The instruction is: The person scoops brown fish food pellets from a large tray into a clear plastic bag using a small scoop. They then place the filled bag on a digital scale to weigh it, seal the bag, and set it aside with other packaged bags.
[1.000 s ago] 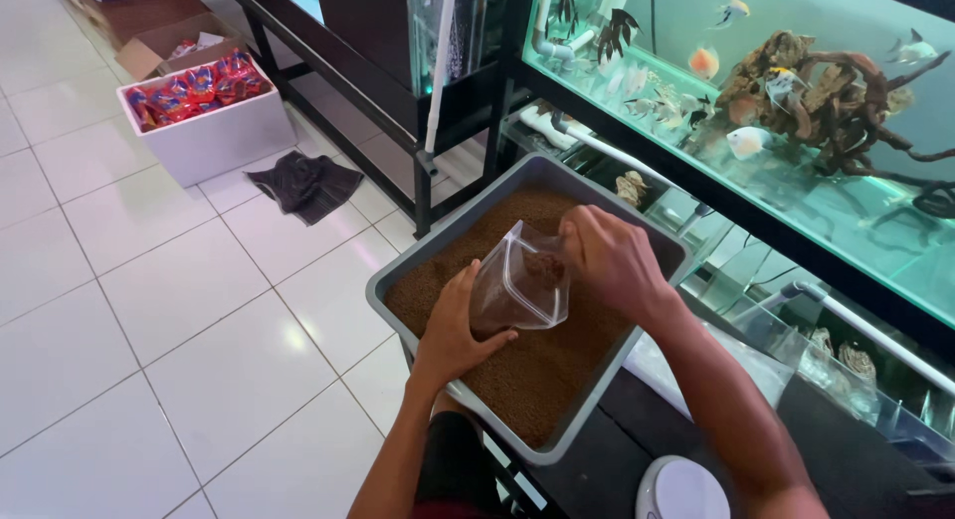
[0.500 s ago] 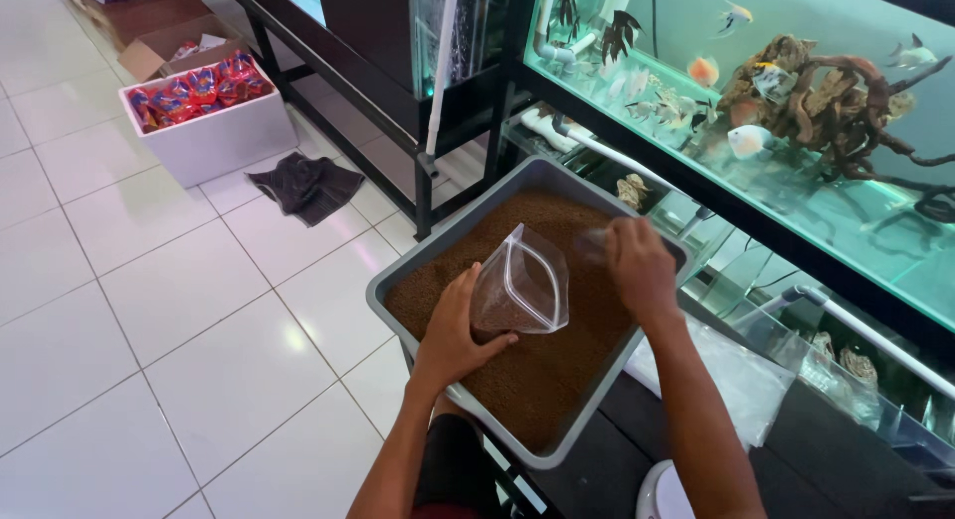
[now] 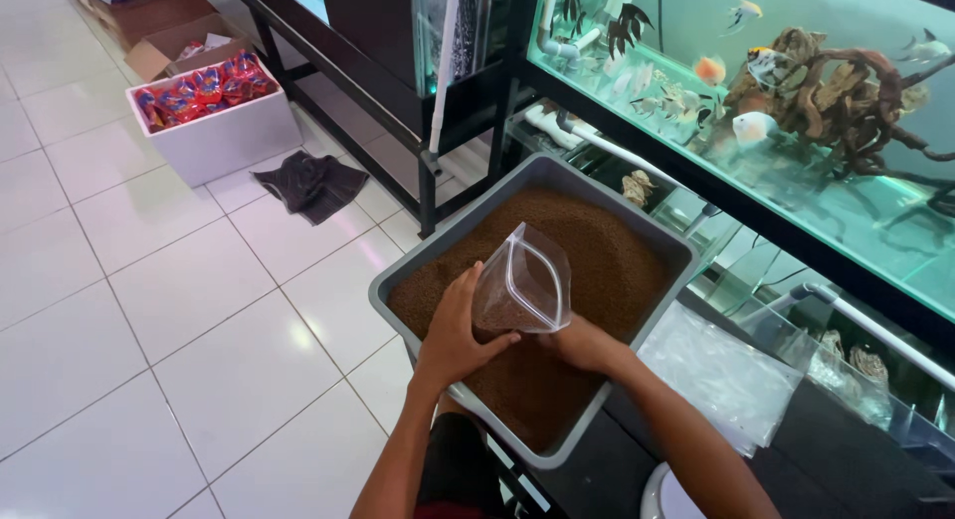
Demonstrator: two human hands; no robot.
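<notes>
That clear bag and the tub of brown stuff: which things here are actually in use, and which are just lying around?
In use:
left hand holding the clear bag
right hand low in the brown granules
grey tub

Lying about:
dark cloth on the floor
white box of red packets
empty plastic bags
fish tank

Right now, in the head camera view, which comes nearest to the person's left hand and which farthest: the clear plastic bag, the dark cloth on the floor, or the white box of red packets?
1. Clear plastic bag, held in the left hand.
2. Dark cloth, on the tiles up-left.
3. White box, farthest up-left.
</notes>
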